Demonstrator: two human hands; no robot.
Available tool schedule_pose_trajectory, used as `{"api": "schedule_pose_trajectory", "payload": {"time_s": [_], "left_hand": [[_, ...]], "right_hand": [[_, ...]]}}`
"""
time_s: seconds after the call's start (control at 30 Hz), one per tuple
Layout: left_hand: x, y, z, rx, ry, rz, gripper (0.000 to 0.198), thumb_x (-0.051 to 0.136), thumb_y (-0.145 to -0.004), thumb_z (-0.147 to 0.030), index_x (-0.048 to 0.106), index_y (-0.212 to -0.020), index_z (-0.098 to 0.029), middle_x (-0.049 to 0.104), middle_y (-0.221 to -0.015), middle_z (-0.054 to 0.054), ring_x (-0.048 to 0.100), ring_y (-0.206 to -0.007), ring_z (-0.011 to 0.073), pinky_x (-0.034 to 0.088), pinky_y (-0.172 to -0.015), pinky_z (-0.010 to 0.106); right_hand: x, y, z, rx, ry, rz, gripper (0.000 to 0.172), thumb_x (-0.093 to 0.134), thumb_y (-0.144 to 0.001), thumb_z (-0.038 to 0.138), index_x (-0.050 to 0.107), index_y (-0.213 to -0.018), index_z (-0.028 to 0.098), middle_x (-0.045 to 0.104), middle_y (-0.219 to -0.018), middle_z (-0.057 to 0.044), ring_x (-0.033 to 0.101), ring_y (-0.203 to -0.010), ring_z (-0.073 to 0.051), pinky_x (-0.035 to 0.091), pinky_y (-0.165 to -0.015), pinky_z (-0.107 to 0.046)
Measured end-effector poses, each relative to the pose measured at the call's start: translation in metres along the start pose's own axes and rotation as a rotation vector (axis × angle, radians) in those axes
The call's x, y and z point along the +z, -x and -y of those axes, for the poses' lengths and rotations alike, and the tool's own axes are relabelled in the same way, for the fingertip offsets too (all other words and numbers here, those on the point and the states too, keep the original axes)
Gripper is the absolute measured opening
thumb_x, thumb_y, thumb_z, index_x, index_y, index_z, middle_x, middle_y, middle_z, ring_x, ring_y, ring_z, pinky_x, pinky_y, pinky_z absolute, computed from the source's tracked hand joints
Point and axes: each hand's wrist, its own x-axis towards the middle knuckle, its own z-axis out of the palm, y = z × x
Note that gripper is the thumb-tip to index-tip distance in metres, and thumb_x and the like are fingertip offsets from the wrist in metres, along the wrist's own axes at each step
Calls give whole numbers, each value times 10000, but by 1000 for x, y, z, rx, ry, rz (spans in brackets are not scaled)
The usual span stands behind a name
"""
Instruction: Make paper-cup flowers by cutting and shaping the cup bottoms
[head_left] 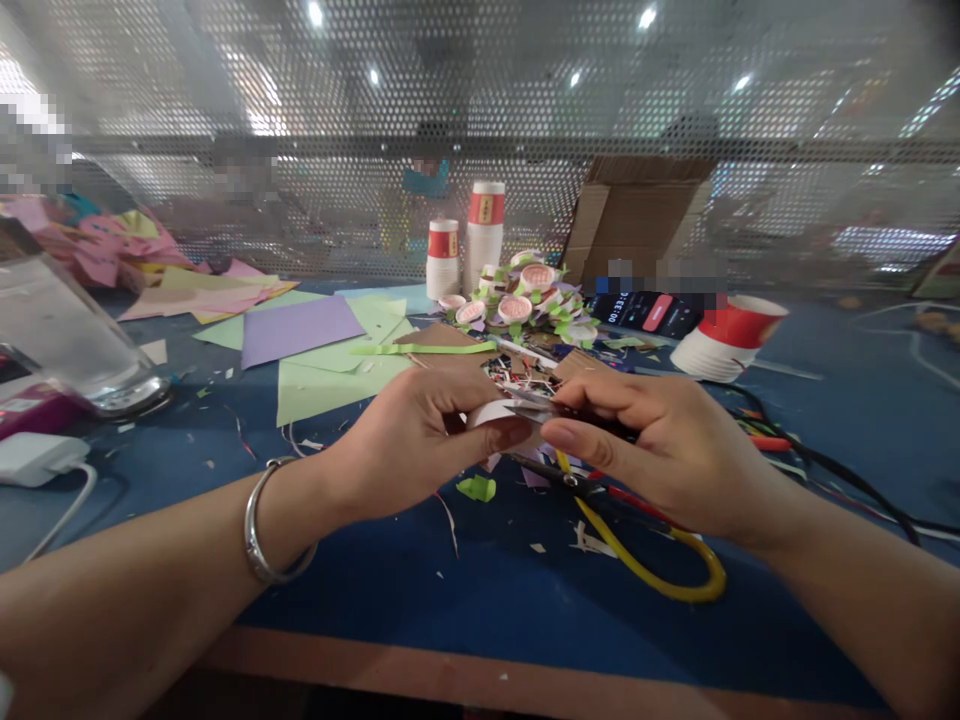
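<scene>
My left hand (pixel 420 430), with a silver bangle at the wrist, is closed on a small white paper piece (pixel 491 411), pinched between thumb and fingers. In my right hand (pixel 652 430) is a dark-handled tool with a thin metal blade (pixel 531 400), its tip lying against the white piece. My palm and fingers hide most of its handle. Below the right hand lie scissors (pixel 570 480) with yellow and red handles. A green paper scrap (pixel 477 488) and other bits are scattered under both hands.
Behind my hands is a heap of small paper-cup pieces with green leaves (pixel 517 305). Paper cup stacks (pixel 486 240) stand behind it. To the right are a phone (pixel 645 312) and a tilted red-and-white cup (pixel 731 340). Coloured sheets (pixel 300 330) and a glass (pixel 82 330) are left.
</scene>
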Motion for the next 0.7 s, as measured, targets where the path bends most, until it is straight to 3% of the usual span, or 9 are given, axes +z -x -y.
{"api": "schedule_pose_trajectory", "payload": {"time_s": [0.47, 0.7], "left_hand": [[-5, -1, -2, 26, 35, 95, 185, 617, -938, -217, 704, -799, -131, 570, -684, -9, 482, -636, 87, 408, -570, 193], [-7, -3, 1, 0, 59, 118, 222, 643, -940, -279, 699, -778, -138, 595, -674, -5, 531, -624, 93, 457, -573, 193]], "right_hand": [[-3, 2, 3, -6, 24, 12, 401, 573, -987, 513, 620, -737, 203, 539, -677, 16, 497, -645, -130, 374, -615, -277], [-2, 3, 0, 28, -6, 34, 385, 574, -987, 507, 605, -739, 214, 532, -663, 20, 478, -635, -132, 371, -598, -272]]}}
